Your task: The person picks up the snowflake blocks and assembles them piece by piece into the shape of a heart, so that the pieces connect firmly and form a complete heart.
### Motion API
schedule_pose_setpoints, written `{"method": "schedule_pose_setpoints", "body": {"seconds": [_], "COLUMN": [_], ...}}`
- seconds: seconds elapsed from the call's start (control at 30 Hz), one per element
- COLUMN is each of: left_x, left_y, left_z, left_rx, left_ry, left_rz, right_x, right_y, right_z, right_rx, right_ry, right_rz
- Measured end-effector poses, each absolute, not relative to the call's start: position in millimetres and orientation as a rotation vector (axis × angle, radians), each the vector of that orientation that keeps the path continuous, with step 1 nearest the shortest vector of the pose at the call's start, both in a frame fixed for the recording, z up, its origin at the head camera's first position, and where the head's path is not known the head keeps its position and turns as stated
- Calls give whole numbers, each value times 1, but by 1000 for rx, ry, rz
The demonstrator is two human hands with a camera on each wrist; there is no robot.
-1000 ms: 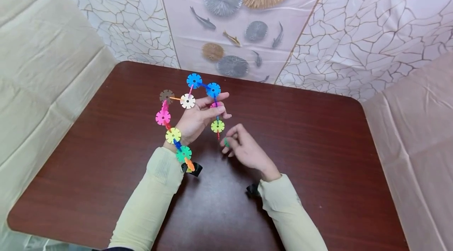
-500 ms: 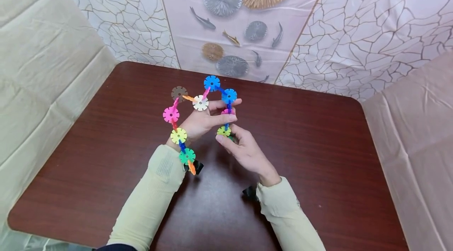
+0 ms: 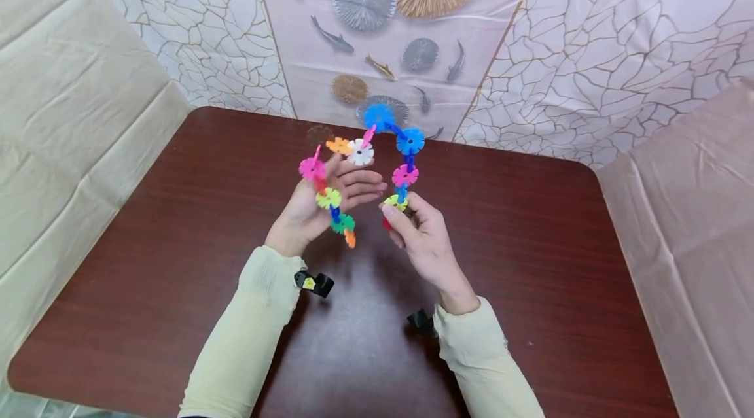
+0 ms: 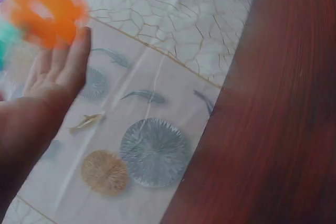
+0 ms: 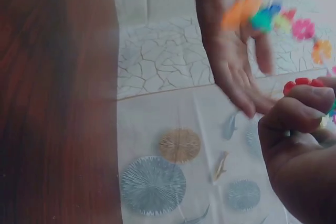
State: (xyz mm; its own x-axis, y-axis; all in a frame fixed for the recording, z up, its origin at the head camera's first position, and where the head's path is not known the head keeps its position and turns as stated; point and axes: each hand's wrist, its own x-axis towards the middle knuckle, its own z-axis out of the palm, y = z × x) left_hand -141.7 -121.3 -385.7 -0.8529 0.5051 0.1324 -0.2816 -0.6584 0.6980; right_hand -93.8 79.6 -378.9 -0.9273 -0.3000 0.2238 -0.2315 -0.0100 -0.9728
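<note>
A chain of toy flower discs (image 3: 377, 163), bright and many-coloured, held up above the dark red table (image 3: 559, 261), bent like an arch. Top of the arch at the far side, by the blue discs (image 3: 393, 129); both ends hanging down toward the near side. Left end, with a green and an orange disc (image 3: 346, 229), dangling in front of the left hand (image 3: 318, 199). Left hand open, palm up, fingers straight, touching the chain from behind. Right end pinched tight by the right hand (image 3: 421, 235), finger and thumb curled round a red disc (image 5: 302, 84) just under a yellow one (image 3: 396, 203). Two ends close, a small gap between them, left end a bit lower and nearer. Hands side by side, near each other, not touching. Right hand nearer to the gap. Behind the table, a pale wall cloth with fish and round shapes (image 3: 377, 19). Pale sleeves (image 3: 259, 313) on both arms.
</note>
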Motion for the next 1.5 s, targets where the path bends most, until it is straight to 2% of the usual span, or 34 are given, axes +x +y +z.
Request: {"method": "schedule_pose_setpoints", "body": {"seconds": [0.13,0.4,0.8,1.1,1.3,1.4,1.5], "left_x": [-133,-124,-127,-130,-130,-131,-131], "left_y": [-121,-98,-84,-88,-94,-95,-95], "left_z": [-393,-387,-373,-368,-363,-362,-363], "left_rx": [432,515,605,675,697,676,648], "left_ry": [841,1282,1175,1154,1051,1004,986], "left_rz": [2549,2607,2861,2904,2925,2955,2981], "right_x": [-97,-102,-107,-106,-91,-79,-70], "right_y": [81,83,92,92,95,95,88], "right_z": [-376,-379,-382,-387,-381,-376,-375], "right_rx": [-522,-495,-522,-433,-229,-302,-360], "right_ry": [2185,2193,2270,2276,2389,2346,2226], "right_rz": [-2206,-2215,-2104,-2065,-1848,-1828,-2037]}}
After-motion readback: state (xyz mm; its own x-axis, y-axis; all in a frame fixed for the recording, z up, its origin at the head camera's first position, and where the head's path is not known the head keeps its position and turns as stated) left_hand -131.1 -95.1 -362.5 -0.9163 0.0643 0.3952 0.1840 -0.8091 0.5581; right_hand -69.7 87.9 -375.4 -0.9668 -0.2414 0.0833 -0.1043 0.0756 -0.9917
